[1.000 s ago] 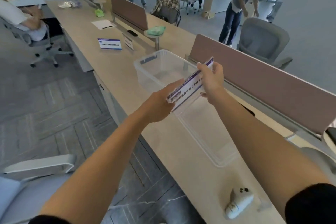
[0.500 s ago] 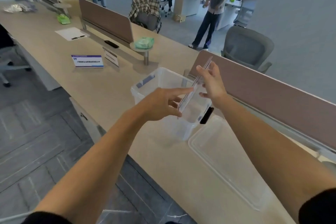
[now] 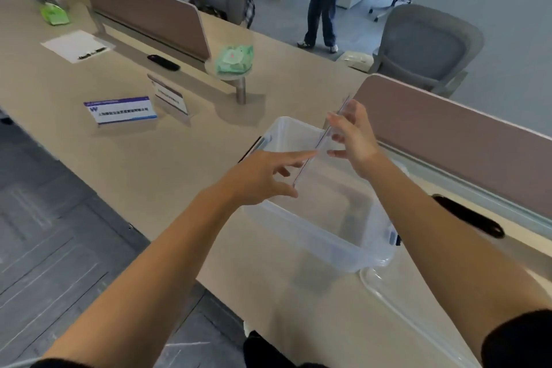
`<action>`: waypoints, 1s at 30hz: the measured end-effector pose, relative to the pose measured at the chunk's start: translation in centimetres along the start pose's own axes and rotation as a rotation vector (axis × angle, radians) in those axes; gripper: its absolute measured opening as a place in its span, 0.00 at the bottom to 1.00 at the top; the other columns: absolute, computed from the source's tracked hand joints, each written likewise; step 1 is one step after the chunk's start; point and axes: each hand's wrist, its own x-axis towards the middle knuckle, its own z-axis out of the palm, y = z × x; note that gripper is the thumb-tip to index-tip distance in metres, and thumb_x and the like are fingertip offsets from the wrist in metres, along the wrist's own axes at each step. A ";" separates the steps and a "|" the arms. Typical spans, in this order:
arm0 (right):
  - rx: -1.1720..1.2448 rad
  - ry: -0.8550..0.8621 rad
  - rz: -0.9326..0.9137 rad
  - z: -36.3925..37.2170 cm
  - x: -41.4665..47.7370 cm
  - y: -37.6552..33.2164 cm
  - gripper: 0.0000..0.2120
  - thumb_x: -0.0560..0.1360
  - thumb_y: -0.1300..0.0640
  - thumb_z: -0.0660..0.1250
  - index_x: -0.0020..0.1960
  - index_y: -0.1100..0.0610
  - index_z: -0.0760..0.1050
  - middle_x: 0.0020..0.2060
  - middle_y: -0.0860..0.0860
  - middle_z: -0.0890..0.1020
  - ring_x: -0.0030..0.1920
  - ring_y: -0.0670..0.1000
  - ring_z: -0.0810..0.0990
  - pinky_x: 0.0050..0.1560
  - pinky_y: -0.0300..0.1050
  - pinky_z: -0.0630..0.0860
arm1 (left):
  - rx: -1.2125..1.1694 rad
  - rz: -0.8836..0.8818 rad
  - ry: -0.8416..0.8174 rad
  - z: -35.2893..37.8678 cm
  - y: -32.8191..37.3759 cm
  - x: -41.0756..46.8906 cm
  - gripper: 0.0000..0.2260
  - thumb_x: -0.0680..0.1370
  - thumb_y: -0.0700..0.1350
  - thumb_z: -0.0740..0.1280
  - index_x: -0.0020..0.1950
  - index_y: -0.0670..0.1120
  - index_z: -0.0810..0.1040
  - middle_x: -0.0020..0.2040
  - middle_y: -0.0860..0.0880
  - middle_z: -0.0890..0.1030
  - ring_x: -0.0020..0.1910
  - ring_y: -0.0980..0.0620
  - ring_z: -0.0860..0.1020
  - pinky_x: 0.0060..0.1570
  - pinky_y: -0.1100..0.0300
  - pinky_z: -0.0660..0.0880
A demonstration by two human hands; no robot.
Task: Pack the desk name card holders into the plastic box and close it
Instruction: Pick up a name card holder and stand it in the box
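1. Name card holder [image 3: 321,145] is what we are packing now: we hold it edge-on above the open plastic box [image 3: 313,230], so it shows only as a thin clear sheet with a dark line along its side.
2. Our right hand [image 3: 354,140] pinches the holder near its top, the fingers pressed on both of its faces. Our left hand [image 3: 263,176] is spread, and its index fingertip seems to touch the lower part of the sheet, though we cannot tell this for sure.
3. We judge that this is the first packing step, because the box looks empty inside.
4. The next move calls for lowering the sheet straight between the walls and letting it lie flat or lean on a wall.
5. Two more holders [image 3: 119,109] stand on the desk [image 3: 149,164], well apart from the box to the left. One shows a white card with a purple band, the other [image 3: 168,95] is turned away from us.
6. The box is of translucent soft plastic, with rounded corners and dark latches at its ends.
7. The lid [image 3: 418,317], also clear, lies flat on the desk just beside the box, at the lower right.
8. The desk surface is smooth, pale beige and matt.
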 end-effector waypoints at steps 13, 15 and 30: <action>0.009 0.135 0.289 6.0 6.0 8.8 0.34 0.68 0.48 0.72 0.71 0.42 0.64 0.67 0.46 0.71 0.59 0.53 0.75 0.60 0.64 0.76 | -0.021 -0.113 0.027 -2.9 -16.6 6.9 0.25 0.79 0.56 0.63 0.76 0.56 0.65 0.72 0.50 0.71 0.73 0.47 0.64 0.72 0.47 0.62; 0.021 0.154 0.319 7.1 6.0 10.0 0.33 0.70 0.49 0.73 0.72 0.43 0.64 0.68 0.47 0.70 0.59 0.53 0.75 0.61 0.65 0.75 | -0.045 -0.171 -0.047 -2.3 -17.8 8.0 0.24 0.80 0.54 0.62 0.76 0.57 0.64 0.73 0.49 0.68 0.74 0.47 0.62 0.72 0.48 0.61; 0.006 0.008 0.401 9.3 10.6 17.6 0.39 0.67 0.46 0.75 0.75 0.46 0.64 0.71 0.50 0.71 0.69 0.53 0.71 0.63 0.53 0.74 | -0.247 -0.192 0.151 1.2 -19.3 8.3 0.17 0.82 0.42 0.59 0.65 0.59 0.77 0.45 0.61 0.76 0.43 0.61 0.75 0.43 0.71 0.68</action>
